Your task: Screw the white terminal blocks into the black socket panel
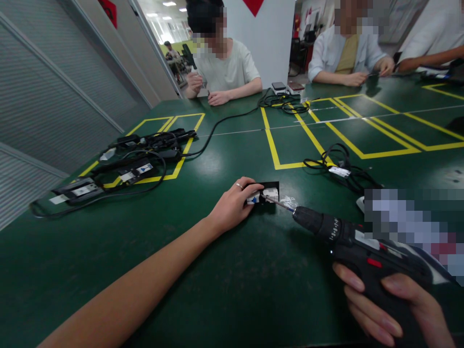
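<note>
I have the left hand [232,208] low on the green counter [203,295], its fingers [250,187] clamped over the small black-and-white electrical module [268,195] near the counter's middle. The right hand [391,304] is wrapped around the grip of the cordless screwdriver [348,239], and the bit [281,205] meets the module's right end (the screw itself is too small to make out). I judge this to be the screw-driving step. It calls for a bit held square and a firmly pinned module.

We see bright, even light from ceiling lamps [169,4] leaving a soft sheen on the table [213,166] and faint shadow under the drill [348,237], while the edges bow strongly and the nearest corner seems slightly soft, with some patches pixelated.
</note>
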A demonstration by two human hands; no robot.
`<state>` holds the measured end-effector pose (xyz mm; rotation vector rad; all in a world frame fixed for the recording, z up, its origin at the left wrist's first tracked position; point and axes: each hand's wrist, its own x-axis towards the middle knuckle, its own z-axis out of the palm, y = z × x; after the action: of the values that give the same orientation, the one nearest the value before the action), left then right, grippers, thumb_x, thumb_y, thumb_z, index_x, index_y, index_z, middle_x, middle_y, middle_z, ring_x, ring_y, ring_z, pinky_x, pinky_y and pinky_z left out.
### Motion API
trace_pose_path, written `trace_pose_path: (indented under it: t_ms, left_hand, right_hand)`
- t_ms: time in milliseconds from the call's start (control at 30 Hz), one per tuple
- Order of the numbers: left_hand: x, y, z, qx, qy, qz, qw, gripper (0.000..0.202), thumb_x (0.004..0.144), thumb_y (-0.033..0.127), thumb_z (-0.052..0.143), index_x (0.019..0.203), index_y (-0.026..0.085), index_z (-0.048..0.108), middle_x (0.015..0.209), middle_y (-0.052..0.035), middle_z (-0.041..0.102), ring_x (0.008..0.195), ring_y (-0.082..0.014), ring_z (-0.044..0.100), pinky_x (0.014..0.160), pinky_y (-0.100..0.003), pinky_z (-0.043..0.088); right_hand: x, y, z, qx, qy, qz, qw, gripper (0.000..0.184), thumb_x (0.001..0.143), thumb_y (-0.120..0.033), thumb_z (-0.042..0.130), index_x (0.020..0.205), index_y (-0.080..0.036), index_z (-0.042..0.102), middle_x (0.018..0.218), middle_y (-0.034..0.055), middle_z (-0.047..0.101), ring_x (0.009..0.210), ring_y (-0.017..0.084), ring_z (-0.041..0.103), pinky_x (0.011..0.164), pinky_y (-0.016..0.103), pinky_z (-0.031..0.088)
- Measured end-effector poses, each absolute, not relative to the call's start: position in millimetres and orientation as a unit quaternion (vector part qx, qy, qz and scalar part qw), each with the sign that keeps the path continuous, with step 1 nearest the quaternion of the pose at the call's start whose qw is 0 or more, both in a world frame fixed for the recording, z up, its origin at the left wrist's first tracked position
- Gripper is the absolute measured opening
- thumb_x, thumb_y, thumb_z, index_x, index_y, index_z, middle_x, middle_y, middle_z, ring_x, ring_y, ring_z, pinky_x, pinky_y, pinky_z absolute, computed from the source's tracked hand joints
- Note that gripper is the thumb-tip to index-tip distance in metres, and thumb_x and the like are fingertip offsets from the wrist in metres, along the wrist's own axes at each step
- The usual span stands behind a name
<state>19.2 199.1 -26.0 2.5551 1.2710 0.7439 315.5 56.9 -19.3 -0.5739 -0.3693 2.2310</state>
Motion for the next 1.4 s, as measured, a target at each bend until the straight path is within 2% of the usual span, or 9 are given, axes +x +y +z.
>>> trace_pose_path:
  t_ms: [933, 1400]
  left_hand:
    - [19.9, 200.0, -26.0, 0.863, 0.421, 0.260, 0.100, 0.046, 0.079, 0.006, 0.052, 0.121, 0.023, 0.048, 0.119, -0.0081, 0.047, 0.111, -0.0228, 0.050, 0.092, -0.043, 0.049]
    - [18.1, 200.7, -27.9, 0.863, 0.424, 0.256, 0.101, 0.048, 0.078, 0.006, 0.054, 0.122, 0.024, 0.048, 0.121, -0.0080, 0.047, 0.110, -0.0228, 0.050, 0.091, -0.043, 0.050]
  right_hand:
    - [314.5, 51.5, -20.5, -0.239, -0.130, 0.872, 0.407, 0.029, 0.072, -0.038, 0.049, 0.075, -0.014, 0.066, 0.043, -0.0059, 0.030, 0.034, 0.008, 0.022, 0.036, 0.022, 0.026]
    - [314.6, 55.0, -17.9, -0.239, -0.140, 0.877, 0.394, 0.029, 0.071, -0.038, 0.054, 0.079, -0.014, 0.067, 0.043, -0.0059, 0.033, 0.034, 0.007, 0.023, 0.036, 0.022, 0.027]
